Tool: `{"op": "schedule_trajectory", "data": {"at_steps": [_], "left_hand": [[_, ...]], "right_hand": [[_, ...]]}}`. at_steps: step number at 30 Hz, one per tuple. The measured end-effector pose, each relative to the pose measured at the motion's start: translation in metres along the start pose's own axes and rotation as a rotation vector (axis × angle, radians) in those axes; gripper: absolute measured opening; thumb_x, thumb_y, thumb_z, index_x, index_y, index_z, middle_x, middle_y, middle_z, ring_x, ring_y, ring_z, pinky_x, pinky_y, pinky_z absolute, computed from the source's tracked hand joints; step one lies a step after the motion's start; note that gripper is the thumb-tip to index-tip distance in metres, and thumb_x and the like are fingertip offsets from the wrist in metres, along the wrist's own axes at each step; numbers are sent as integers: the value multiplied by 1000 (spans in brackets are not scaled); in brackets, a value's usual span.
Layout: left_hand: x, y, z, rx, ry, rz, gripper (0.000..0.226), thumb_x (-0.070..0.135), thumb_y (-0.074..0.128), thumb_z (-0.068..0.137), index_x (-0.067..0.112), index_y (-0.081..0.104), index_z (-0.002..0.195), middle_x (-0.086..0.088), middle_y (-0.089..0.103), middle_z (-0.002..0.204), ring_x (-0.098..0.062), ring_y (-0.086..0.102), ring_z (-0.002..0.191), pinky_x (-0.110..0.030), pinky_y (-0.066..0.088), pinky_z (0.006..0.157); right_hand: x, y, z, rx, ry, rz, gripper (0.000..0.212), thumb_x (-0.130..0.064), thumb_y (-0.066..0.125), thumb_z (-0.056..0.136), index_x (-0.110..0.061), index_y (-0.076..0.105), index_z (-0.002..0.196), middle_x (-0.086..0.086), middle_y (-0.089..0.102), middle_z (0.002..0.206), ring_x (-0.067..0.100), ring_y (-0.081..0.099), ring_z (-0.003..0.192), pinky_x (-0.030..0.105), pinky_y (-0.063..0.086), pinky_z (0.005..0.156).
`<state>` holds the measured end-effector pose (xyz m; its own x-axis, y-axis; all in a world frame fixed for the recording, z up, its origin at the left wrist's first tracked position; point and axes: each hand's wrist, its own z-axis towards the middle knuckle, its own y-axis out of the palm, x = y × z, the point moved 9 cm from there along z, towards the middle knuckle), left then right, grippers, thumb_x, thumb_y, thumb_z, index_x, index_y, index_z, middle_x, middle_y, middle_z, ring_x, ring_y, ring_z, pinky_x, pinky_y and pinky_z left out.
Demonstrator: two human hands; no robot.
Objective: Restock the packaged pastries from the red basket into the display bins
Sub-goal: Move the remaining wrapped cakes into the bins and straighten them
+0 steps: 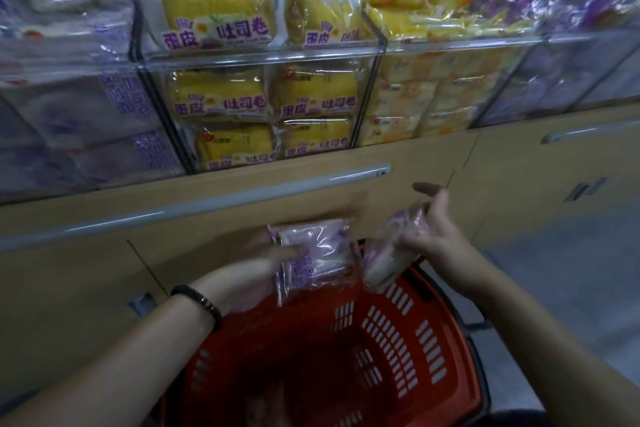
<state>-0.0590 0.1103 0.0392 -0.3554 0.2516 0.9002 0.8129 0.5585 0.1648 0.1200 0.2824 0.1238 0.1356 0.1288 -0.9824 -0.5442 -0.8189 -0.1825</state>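
Progress: the red basket (398,333) is looking nearly emptied; its slotted floor and walls are showing bare, apart from a faint pale shape low in the shadow that cannot be identified. The last visible stock is sitting in the hands above the basket's far rim.

Item 1: purple-printed pastry pack (313,256), lying flat in the left hand (266,260), fingers curling under and around its left edge. A dark beaded bracelet (199,302) is circling that wrist.

Item 2: second purple pack (389,250), tilting on end in the right hand (433,229); palm is pressing its side with fingers spreading wide, so the hold is looking loose.

Remaining, as a judgement: both packs are needing to go up into a matching bin; the purple bin (76,135) at left seems the likely match.

Containers: clear display bins in a row. Left bin is holding purple packs, stacked high. Centre bin (263,107) is holding yellow rolls in several layers and heaping above the rim. The next bin (422,104) is holding smaller yellow packs; the far-right bin is blurring into purple. All are appearing close to full
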Motion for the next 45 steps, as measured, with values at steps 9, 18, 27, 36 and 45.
{"op": "schedule_trajectory", "data": {"at_steps": [9,18,27,36,45], "left_hand": [[8,2,0,4,35,-95,40,26,65,102,2,64,134,-22,73,128,-44,66,124,-42,62,95],[9,-11,0,-16,62,48,69,4,95,70,5,63,130,-22,75,122,-34,77,101,-41,66,83],[23,-24,5,155,219,102,65,31,97,60,8,75,117,-10,80,103,-31,70,90,-37,56,72],[17,-11,-5,178,191,84,50,63,74,89,22,76,117,-10,80,112,-40,75,102,-55,57,86],[28,23,-23,-132,206,180,22,6,79,92,6,74,114,-15,81,104,-30,80,90,-39,66,74]], "right_hand": [[3,1,4,-65,87,435,95,1,62,69,-40,26,147,24,56,124,38,70,97,44,60,80],[-12,5,6,-160,-10,599,42,0,62,68,9,67,109,23,69,92,31,71,77,33,60,64],[14,12,12,76,189,658,30,10,44,97,13,55,124,20,71,85,25,73,65,31,58,51],[31,32,17,202,221,602,23,13,45,100,5,65,110,25,75,93,31,76,73,37,64,62],[47,69,17,314,208,651,26,2,42,107,-4,63,121,26,75,109,46,73,102,64,56,94]]}}
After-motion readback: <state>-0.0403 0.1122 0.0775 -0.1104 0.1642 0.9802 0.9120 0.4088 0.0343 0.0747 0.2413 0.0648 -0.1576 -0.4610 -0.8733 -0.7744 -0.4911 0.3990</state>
